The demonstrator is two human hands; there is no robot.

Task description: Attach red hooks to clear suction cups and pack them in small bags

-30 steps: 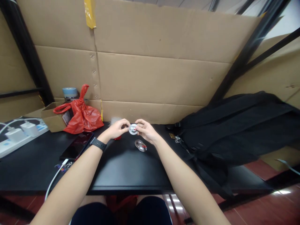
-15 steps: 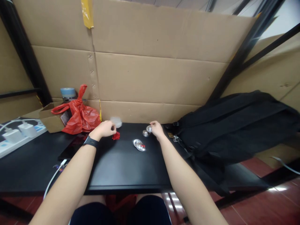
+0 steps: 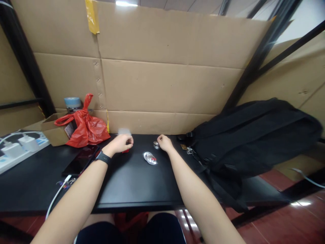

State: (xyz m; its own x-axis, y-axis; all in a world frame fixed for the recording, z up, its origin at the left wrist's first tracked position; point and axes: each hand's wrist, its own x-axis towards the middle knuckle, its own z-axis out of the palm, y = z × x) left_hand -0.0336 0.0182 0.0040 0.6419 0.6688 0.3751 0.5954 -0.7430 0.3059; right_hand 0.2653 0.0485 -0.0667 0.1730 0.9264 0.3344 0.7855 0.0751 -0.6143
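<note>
My left hand (image 3: 122,142) rests on the black table (image 3: 132,183) with its fingers curled over small red pieces (image 3: 125,151) that peek out beneath it. My right hand (image 3: 164,142) is closed in a loose fist right beside a small silver round part (image 3: 155,145); what its fingers hold, if anything, is hidden. Two shiny metal discs with a red bit (image 3: 150,158) lie on the table between and in front of both hands. A small clear lidded tub (image 3: 124,131) stands just behind my left hand.
A red plastic bag (image 3: 86,126), a cardboard box (image 3: 54,132) and a blue-lidded jar (image 3: 72,102) sit at the back left. A dark phone (image 3: 80,162) and white cable (image 3: 57,193) lie left. A black backpack (image 3: 254,135) with keys (image 3: 190,150) fills the right. Cardboard wall (image 3: 165,84) behind.
A second ago both hands held a silver disc together above the table. They parted: the left went to the red pieces, the right set a silver part down at the back.
</note>
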